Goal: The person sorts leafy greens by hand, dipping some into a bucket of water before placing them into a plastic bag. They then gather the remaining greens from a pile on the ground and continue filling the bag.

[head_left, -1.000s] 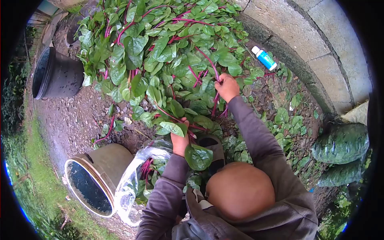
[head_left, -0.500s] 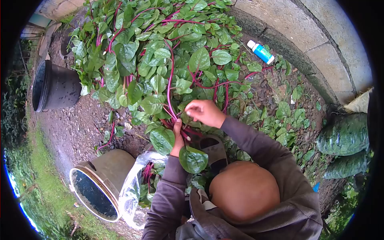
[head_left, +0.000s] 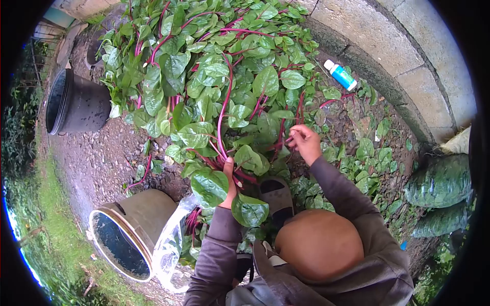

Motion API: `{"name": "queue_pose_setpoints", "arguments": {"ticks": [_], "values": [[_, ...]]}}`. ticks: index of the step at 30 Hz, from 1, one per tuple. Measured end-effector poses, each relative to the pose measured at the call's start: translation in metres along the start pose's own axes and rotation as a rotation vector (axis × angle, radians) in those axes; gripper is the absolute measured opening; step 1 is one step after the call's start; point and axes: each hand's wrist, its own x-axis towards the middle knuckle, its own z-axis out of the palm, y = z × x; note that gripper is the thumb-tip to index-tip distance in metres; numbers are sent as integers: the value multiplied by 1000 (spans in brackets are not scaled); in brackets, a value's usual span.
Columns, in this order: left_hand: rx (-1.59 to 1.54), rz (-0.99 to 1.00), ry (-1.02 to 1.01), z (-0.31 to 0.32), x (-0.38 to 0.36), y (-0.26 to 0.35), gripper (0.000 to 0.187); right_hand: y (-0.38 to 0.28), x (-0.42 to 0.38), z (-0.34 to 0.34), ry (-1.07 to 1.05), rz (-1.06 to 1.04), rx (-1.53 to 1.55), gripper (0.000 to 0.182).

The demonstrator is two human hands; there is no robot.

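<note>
My left hand (head_left: 230,187) is closed around a bunch of Malabar spinach (head_left: 220,137), with purple-red stems and broad green leaves. Cut stem ends show beside the thumb, and large leaves hang over the wrist. To the right, my right hand (head_left: 307,145) pinches a red Malabar spinach stem at the edge of the heap; its far end is lost among leaves. Beyond both hands spreads a large heap of the same cut vines (head_left: 204,66). Below my left hand, a clear plastic bag (head_left: 171,250) has more red stems and leaves beside it.
A tipped bucket (head_left: 148,214) lies at lower left, a black pot (head_left: 84,102) farther up. A blue-and-white bottle (head_left: 341,75) lies near the concrete block edging (head_left: 377,46). Filled plastic bags (head_left: 439,181) sit at right. My sandalled foot (head_left: 275,196) is below the hands.
My right hand has moved right, away from the bunch, and now pinches a stem by the heap. My left hand keeps its hold. The view has shifted slightly.
</note>
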Motion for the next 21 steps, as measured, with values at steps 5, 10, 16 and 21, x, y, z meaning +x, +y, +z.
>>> {"name": "queue_pose_setpoints", "arguments": {"ticks": [5,10,16,21], "values": [[-191,-109,-212,8,-16,30,43,-84,-23,12,-235,-376,-236,19],[-174,47,-280,16,-24,41,49,-96,-36,94,-376,-560,-122,31],[-135,-161,-251,-8,-3,26,40,-99,-24,99,-744,-173,138,10],[-6,-162,-193,0,-27,67,28,-17,59,80,-437,-153,-179,26]]}}
